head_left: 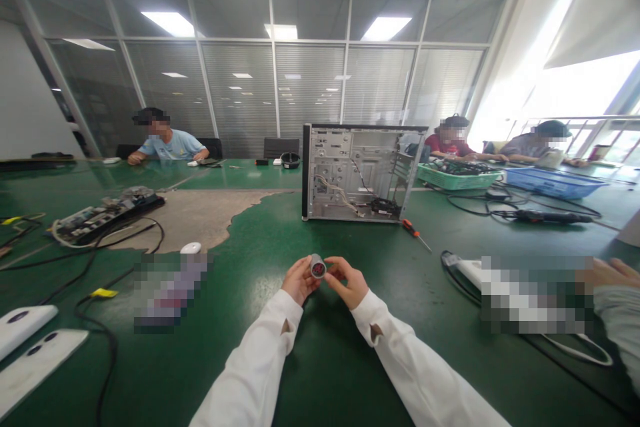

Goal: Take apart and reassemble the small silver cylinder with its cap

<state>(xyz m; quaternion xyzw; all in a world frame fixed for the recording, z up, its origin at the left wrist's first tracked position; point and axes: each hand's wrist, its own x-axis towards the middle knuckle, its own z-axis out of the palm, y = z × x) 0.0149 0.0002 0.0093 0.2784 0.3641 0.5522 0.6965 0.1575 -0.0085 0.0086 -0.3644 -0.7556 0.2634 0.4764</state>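
Observation:
Between my two hands, just above the green table, is a small grey metal cylinder, apparently a round connector. Its open end faces me, with dark red parts inside too small to make out. My left hand is closed around its left side. From the right, the thumb and forefinger of my right hand pinch at its rim. Beyond my hands stands an open computer case, upright, with loose cables inside. An orange-handled screwdriver lies by its right corner.
Left, a power strip and black cables lie near a bare patch of the table. White phones are at the near left. Green and blue baskets stand back right. Another person's hand is at right; several people sit around.

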